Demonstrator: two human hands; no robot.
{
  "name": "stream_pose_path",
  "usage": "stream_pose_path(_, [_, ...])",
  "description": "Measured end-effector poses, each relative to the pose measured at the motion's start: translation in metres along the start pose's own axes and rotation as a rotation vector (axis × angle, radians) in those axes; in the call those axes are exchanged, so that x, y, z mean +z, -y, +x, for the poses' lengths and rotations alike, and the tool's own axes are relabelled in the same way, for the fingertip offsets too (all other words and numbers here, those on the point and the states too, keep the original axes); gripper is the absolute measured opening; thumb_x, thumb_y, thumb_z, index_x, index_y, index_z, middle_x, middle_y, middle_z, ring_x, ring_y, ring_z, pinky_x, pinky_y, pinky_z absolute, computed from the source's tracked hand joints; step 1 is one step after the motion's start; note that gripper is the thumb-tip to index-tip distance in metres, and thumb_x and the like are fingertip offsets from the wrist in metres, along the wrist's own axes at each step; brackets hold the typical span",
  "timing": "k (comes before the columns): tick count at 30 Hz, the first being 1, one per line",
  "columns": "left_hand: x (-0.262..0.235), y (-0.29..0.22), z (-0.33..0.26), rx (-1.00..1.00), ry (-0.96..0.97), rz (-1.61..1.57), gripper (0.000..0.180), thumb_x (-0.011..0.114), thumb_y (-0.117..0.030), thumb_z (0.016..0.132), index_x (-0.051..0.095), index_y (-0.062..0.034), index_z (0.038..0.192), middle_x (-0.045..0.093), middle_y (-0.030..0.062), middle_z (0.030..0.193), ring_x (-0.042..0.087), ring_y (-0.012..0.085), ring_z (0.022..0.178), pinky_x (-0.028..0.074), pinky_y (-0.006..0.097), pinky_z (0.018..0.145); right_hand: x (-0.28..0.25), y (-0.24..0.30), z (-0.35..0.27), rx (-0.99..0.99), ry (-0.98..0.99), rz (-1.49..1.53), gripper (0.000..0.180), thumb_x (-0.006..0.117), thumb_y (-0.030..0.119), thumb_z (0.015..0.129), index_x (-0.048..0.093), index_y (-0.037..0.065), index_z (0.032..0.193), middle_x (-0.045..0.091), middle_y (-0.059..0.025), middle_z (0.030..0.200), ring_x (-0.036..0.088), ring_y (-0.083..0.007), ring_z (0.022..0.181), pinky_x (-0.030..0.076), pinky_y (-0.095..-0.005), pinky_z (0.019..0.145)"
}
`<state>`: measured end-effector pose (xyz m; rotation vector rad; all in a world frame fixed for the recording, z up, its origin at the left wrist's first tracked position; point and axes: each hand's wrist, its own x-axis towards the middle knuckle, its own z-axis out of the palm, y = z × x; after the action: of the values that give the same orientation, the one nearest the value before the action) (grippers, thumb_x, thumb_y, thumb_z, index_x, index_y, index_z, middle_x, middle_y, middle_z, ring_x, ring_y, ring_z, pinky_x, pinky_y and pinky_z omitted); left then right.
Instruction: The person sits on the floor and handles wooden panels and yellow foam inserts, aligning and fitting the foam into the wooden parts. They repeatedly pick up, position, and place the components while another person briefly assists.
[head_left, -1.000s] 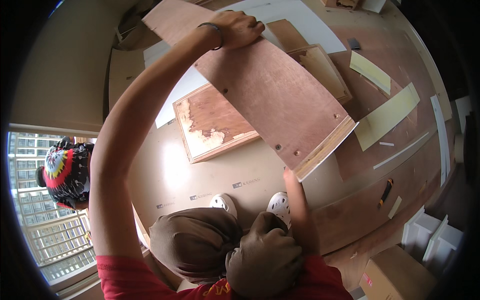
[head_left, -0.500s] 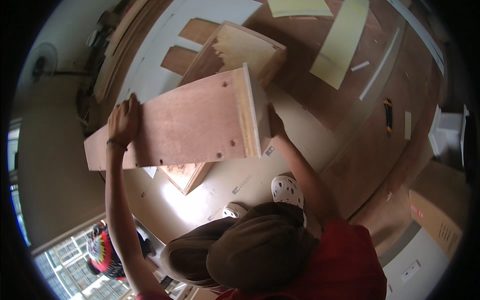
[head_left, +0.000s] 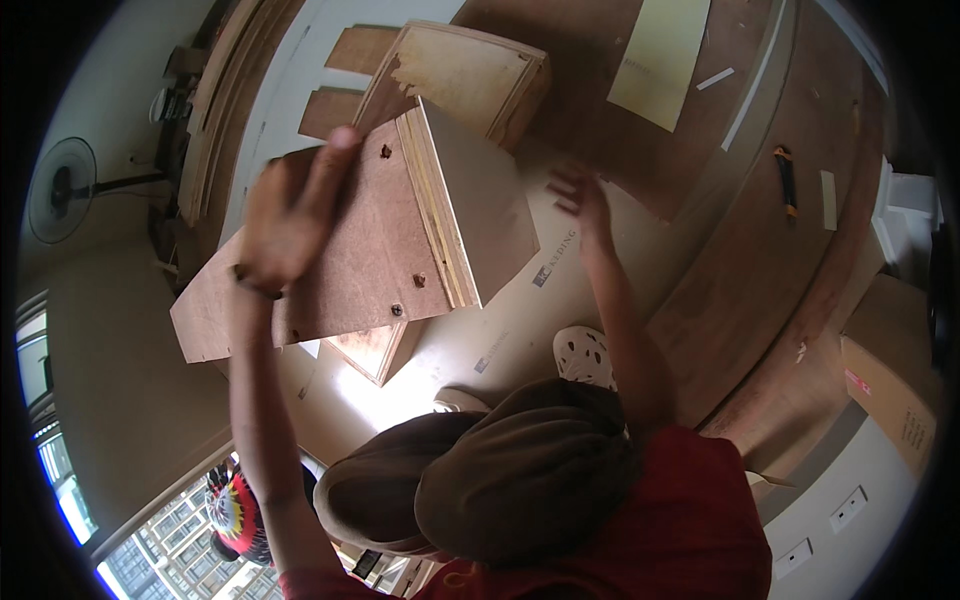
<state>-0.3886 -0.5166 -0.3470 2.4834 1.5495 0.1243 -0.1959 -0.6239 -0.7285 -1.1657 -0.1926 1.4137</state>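
A tilted plywood box has a reddish side with screw holes, layered edges and a pale end panel. My left hand is blurred over its reddish side near the upper edge, fingers stretched out; whether it touches the wood is unclear. My right hand is off the box, to the right of the pale panel, fingers spread and holding nothing. Behind stands another wooden box with a stained pale top. Below the tilted box a lit wooden corner shows; the rest of that piece is hidden.
Brown wood pieces lie at the back on a white sheet. A pale yellow strip, an orange-and-black utility knife and thin white strips lie right. A cardboard box is far right, a fan left. Another person is lower left.
My right hand has let go of the box's end and moved away, fingers spreading. My left hand has slid right along the side. The box has turned, showing more of its pale end.
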Motion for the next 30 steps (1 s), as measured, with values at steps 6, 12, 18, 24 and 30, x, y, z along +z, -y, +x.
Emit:
stream_pose_path(6, [0.02, 0.004, 0.003, -0.132, -0.015, -0.034, 0.083, 0.037, -0.066, 0.097, 0.054, 0.0092, 0.064, 0.043, 0.0185, 0.052, 0.038, 0.024, 0.05, 0.038, 0.041, 0.055, 0.077, 0.038, -0.048, 0.116, 0.151, -0.162, 0.073, 0.026, 0.061, 0.1, 0.029, 0.009, 0.151, 0.036, -0.0119, 0.151, 0.037, -0.0232, 0.137, 0.028, -0.0445, 0.112])
stream_pose_path(12, [0.019, -0.002, 0.003, -0.098, -0.059, -0.06, 0.085, 0.038, -0.068, 0.096, 0.056, 0.0079, 0.062, 0.044, 0.0143, 0.049, 0.04, 0.021, 0.049, 0.038, 0.039, 0.054, -0.049, 0.059, -0.042, -0.109, 0.23, 0.26, 0.087, 0.027, 0.072, 0.093, 0.024, 0.006, 0.15, 0.03, -0.0152, 0.152, 0.032, -0.0264, 0.139, 0.025, -0.0446, 0.113])
stream_pose_path(18, [0.02, 0.013, -0.006, -0.072, -0.092, -0.043, 0.082, 0.039, -0.069, 0.095, 0.064, 0.0035, 0.065, 0.048, 0.0124, 0.049, 0.044, 0.0188, 0.048, 0.04, 0.036, 0.053, 0.032, 0.015, -0.043, -0.083, -0.018, -0.195, 0.102, 0.026, 0.079, 0.089, 0.009, 0.002, 0.154, 0.015, -0.0201, 0.159, 0.022, -0.032, 0.145, 0.017, -0.0455, 0.117])
stream_pose_path(24, [0.029, 0.03, 0.008, 0.194, -0.1, -0.144, 0.07, 0.04, -0.058, 0.1, 0.064, 0.0074, 0.099, 0.048, 0.0129, 0.06, 0.039, 0.0148, 0.063, 0.042, 0.035, 0.066, -0.015, 0.055, -0.025, 0.007, 0.477, 0.34, 0.069, 0.029, 0.06, 0.101, 0.039, 0.008, 0.145, 0.052, -0.0119, 0.137, 0.046, -0.0214, 0.127, 0.034, -0.0392, 0.109])
stream_pose_path(30, [0.021, 0.02, -0.003, -0.057, -0.046, -0.048, 0.065, 0.036, -0.052, 0.103, 0.073, -0.0015, 0.088, 0.065, 0.0178, 0.067, 0.063, 0.0239, 0.054, 0.051, 0.037, 0.06, -0.001, 0.074, -0.03, -0.193, 0.065, -0.154, 0.069, 0.03, 0.061, 0.1, 0.03, 0.014, 0.152, 0.045, -0.003, 0.143, 0.041, -0.0173, 0.13, 0.034, -0.0357, 0.104])
